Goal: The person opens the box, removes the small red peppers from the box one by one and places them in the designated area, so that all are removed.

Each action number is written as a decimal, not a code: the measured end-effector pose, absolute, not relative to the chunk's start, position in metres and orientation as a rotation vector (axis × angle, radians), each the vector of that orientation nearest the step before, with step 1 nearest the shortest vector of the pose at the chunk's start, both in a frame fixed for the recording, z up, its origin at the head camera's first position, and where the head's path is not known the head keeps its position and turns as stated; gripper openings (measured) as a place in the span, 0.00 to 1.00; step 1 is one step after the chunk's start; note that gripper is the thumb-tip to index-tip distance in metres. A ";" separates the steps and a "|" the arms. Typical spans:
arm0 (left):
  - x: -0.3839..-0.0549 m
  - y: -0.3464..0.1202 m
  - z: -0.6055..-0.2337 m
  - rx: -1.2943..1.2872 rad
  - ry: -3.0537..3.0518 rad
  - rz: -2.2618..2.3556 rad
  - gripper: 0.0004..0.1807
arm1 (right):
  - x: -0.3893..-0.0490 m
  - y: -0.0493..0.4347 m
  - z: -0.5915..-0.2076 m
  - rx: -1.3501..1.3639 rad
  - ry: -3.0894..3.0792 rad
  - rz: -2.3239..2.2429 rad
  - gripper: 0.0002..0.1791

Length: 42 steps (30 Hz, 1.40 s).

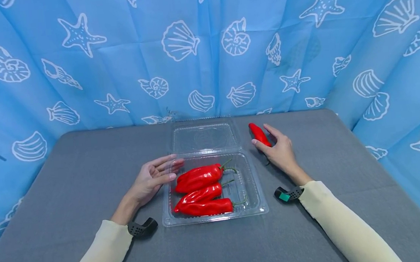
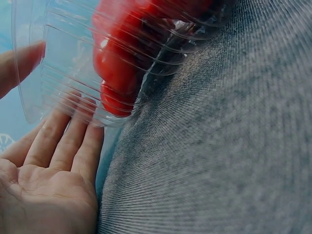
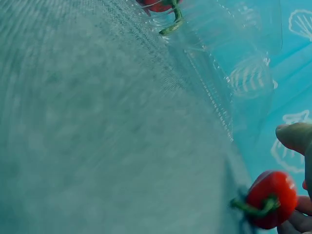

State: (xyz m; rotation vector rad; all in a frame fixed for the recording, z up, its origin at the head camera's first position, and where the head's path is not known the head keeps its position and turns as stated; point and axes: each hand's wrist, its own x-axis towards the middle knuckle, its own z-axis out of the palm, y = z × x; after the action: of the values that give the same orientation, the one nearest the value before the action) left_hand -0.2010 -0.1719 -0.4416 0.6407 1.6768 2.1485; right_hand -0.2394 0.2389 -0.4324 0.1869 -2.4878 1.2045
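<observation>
Several glossy red peppers with green stems lie in a clear plastic clamshell box. At the box's left side is my left hand, palm facing it and fingers fairly straight; fingertips overlap the clear wall in the left wrist view. Off to the right of the box, another red pepper rests on the table between the thumb and fingers of my right hand. In the right wrist view a gap shows between the thumb and this pepper, whose green stem points toward the camera.
The box's clear lid is folded back flat behind its base. A grey cloth covers the table. Behind the far edge hangs a blue curtain with white shells and starfish. Black wrist straps sit at both cuffs.
</observation>
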 end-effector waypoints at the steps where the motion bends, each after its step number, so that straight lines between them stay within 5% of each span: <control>1: -0.201 -0.172 -0.441 0.643 1.679 2.147 0.38 | -0.239 0.238 -0.430 0.196 -2.482 1.215 0.37; 17: -0.201 -0.172 -0.442 0.647 1.680 2.150 0.38 | -0.194 0.193 -0.369 0.710 -2.537 1.380 0.32; 30: -0.201 -0.171 -0.440 0.647 1.695 2.144 0.37 | -0.156 0.156 -0.362 1.382 -2.546 1.525 0.28; 42: -0.201 -0.172 -0.442 0.650 1.711 2.130 0.37 | -0.152 0.146 -0.377 1.641 -2.702 1.506 0.28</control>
State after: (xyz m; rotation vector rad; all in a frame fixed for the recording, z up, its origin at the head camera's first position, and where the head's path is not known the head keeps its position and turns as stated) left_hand -0.2015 -0.1720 -0.4418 0.6502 1.7107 2.1305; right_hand -0.1521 0.1456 -0.3769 1.6413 -2.7018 1.5058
